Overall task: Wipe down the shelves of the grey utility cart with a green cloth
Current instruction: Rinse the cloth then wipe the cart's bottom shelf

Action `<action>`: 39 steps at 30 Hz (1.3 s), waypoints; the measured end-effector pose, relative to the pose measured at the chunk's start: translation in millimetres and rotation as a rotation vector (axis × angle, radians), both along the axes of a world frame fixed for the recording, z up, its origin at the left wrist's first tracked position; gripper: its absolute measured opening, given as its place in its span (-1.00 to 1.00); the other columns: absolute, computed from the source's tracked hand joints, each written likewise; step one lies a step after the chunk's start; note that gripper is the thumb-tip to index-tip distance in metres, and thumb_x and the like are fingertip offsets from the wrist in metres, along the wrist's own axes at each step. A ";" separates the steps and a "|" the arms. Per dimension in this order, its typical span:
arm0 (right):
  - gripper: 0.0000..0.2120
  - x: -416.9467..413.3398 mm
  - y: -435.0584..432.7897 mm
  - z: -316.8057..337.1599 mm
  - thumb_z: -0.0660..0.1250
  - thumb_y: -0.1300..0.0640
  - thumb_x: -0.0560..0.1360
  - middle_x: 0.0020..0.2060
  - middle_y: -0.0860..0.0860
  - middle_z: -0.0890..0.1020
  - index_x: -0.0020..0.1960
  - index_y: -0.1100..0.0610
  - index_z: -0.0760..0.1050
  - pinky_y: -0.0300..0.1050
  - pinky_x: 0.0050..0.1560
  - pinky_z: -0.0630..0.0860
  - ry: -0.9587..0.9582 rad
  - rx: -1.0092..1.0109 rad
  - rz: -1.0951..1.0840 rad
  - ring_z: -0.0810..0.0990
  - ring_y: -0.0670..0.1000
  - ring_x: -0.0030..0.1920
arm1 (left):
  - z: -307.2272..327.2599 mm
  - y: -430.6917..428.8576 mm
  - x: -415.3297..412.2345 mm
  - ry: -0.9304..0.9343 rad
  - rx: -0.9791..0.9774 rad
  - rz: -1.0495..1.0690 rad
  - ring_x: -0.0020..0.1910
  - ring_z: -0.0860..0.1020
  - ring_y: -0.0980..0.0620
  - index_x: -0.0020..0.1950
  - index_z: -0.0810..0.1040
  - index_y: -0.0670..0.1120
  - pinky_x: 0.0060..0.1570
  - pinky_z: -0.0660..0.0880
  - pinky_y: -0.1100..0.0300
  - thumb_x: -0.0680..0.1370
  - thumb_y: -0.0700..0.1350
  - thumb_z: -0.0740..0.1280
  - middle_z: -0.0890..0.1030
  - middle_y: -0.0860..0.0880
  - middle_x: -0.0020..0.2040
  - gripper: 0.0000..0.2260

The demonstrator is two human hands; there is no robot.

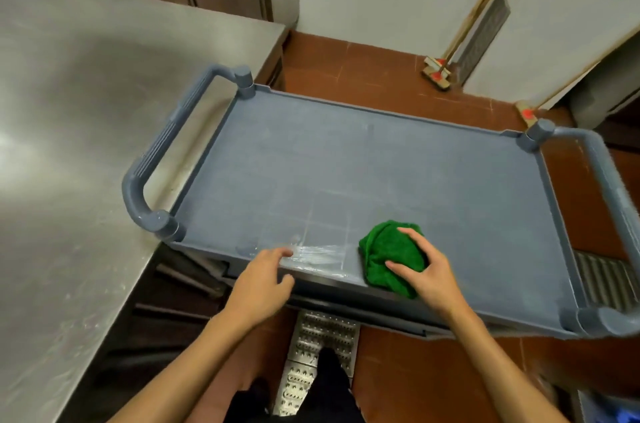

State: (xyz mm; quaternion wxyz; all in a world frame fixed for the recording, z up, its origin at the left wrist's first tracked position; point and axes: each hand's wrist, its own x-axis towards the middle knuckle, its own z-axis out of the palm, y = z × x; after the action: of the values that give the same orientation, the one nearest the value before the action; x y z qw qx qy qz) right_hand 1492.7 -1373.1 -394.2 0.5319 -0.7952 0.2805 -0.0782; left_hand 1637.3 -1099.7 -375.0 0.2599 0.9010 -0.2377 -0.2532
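My right hand cups the bunched green cloth, fingers and thumb curled over it, at the near edge of the grey utility cart's top shelf. My left hand rests at the near rim, fingers loosely apart and holding nothing, beside a wet streak. The job looks barely begun: most of the top shelf appears dry and chalky, and the lower shelves are hidden beneath. A raised lip rings the shelf. The steel table crowds the left handle; the surface ahead lies open.
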 end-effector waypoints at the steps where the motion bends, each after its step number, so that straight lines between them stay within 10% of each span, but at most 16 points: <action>1: -0.38 2.7 -4.5 -4.7 0.59 0.21 0.33 0.23 0.03 0.59 0.33 0.01 0.48 0.02 0.32 0.47 0.027 -0.024 0.042 0.57 0.03 0.23 | -6.0 -2.9 -3.7 -0.011 0.064 0.021 0.28 0.48 -0.02 0.41 0.41 -0.02 0.28 0.39 0.12 0.55 -0.11 0.29 0.47 -0.03 0.35 -0.58; 14: -0.23 50.1 2.0 -48.5 0.62 -0.04 0.22 0.12 0.04 0.49 0.35 0.04 0.40 -0.08 0.13 0.43 0.028 -0.471 0.478 0.48 0.09 0.11 | -29.8 1.8 -32.9 -0.021 0.170 0.015 0.60 -0.10 0.00 0.58 0.13 -0.11 0.56 -0.03 0.11 0.50 -0.09 0.24 0.00 -0.09 0.62 -0.35; 39: -0.49 162.8 91.5 -37.6 0.48 0.02 0.39 0.06 -0.01 0.55 0.30 0.04 0.46 -0.18 0.03 0.39 -0.222 -0.583 0.952 0.52 0.06 0.00 | -41.5 22.4 -32.3 -0.010 0.102 -0.049 0.57 -0.26 0.07 0.54 0.19 -0.07 0.57 -0.05 -0.04 0.35 -0.28 0.24 -0.11 -0.05 0.63 -0.26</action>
State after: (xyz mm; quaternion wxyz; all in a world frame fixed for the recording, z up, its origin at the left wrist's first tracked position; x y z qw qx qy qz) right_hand 1655.5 -1281.7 -431.8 0.2931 -0.9349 -0.1995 0.0130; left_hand 1604.9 -1077.2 -416.4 0.2064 0.9082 -0.2475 -0.2669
